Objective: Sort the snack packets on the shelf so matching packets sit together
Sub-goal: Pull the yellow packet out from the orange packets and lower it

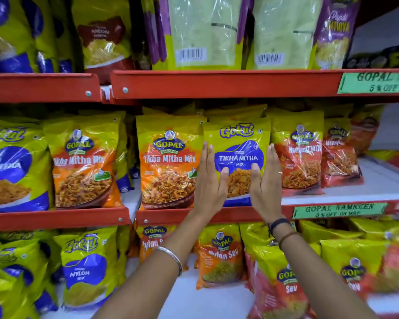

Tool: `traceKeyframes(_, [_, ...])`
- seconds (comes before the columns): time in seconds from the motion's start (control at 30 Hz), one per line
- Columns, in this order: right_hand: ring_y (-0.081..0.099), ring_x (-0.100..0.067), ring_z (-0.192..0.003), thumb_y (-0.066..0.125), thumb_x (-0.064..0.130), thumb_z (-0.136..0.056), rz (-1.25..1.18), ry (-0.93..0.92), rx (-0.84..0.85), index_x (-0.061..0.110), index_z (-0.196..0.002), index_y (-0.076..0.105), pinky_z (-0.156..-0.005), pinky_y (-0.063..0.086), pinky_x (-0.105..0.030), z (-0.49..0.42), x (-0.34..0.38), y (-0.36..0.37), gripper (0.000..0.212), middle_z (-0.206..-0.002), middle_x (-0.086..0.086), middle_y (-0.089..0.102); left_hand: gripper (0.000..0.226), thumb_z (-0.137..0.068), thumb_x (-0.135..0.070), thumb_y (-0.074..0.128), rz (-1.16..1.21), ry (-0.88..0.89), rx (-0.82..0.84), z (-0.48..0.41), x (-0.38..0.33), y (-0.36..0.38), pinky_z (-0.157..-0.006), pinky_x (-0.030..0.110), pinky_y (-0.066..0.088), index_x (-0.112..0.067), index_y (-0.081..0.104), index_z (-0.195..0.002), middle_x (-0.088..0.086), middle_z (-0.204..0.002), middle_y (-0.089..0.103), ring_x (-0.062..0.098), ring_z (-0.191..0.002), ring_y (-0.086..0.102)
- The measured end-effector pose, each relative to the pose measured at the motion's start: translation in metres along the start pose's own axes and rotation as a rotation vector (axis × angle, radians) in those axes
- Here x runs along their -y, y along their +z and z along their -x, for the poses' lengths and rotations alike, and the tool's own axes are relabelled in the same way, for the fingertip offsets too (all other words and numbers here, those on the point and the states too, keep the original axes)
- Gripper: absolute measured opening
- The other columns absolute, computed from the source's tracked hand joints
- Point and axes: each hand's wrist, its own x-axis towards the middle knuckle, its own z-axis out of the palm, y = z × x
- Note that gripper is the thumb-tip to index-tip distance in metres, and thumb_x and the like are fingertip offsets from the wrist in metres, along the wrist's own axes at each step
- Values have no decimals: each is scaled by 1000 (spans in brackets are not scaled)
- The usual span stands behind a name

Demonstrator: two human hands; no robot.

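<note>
While the left hand [209, 180] and the right hand [266, 180] are pressed flat against the two side edges of the glossy yellow-and-blue Gokul Tikha Mitha Mix plastic packet [237, 148], the fingers are kept straight and nearly fully extended, with both thumbs laid over its printed front; it is grasped between the palms rather than pinched. The packet is judged to be light, soft and crinkly, its film slippery and its fried contents easily crushed, so a hold low on both side seams seems best. It stands upright on the red-edged middle shelf [217, 215]. Just left of the packet, touching it, an orange-and-yellow Gopal Tikha Mitha Mix packet [168, 164] is seen; just right of it, a red-and-yellow Gopal packet [297, 157]. Well left of the packet, a matching blue-and-yellow Gokul packet [12, 169] is visible.
</note>
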Motion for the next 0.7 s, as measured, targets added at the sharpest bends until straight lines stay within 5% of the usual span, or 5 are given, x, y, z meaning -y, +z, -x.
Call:
traceKeyframes(0.2, [9, -19, -149, 45, 47, -93, -149, 367, 226, 10, -151, 6, -118, 8, -30, 7, -27, 4, 79, -162, -7, 10, 66, -98, -38, 38, 161, -427, 132, 17, 10, 26, -121, 39, 15, -17, 3, -150, 2, -161, 6, 11, -147, 6])
traceKeyframes(0.33, [49, -25, -129, 61, 68, -73, -201, 466, 245, 16, -141, 38, -109, 39, -48, -4, -45, -1, 89, -141, -9, 53, 71, -87, -41, 49, 173, -509, 170, 8, 18, 25, -110, 46, 35, -17, 19, -147, 8, -151, 37, 25, -138, 36])
traceKeyframes(0.43, [63, -31, -103, 70, 55, -73, -246, 448, 201, 17, -129, 51, -92, 51, -50, -4, -47, -4, 71, -116, -9, 68, 62, -85, -27, 63, 231, -517, 155, 1, 16, 19, -97, 37, 42, -18, 35, -139, 3, -134, 54, 19, -121, 50])
traceKeyframes(0.53, [58, -20, -118, 73, 47, -73, -330, 390, 142, 21, -130, 51, -100, 47, -47, 0, -40, -9, 67, -128, -2, 62, 55, -83, -15, 68, 268, -461, 77, 3, 5, 9, -90, 28, 41, -17, 44, -132, -6, -122, 57, 7, -111, 51])
traceKeyframes(0.7, [55, -21, -123, 76, 37, -73, -477, 297, 34, 17, -134, 46, -104, 44, -50, 13, -17, -20, 71, -133, -6, 59, 56, -76, -18, 68, 329, -359, -72, 18, -11, -11, -100, 42, 46, -14, 49, -129, 5, -123, 62, 16, -115, 57])
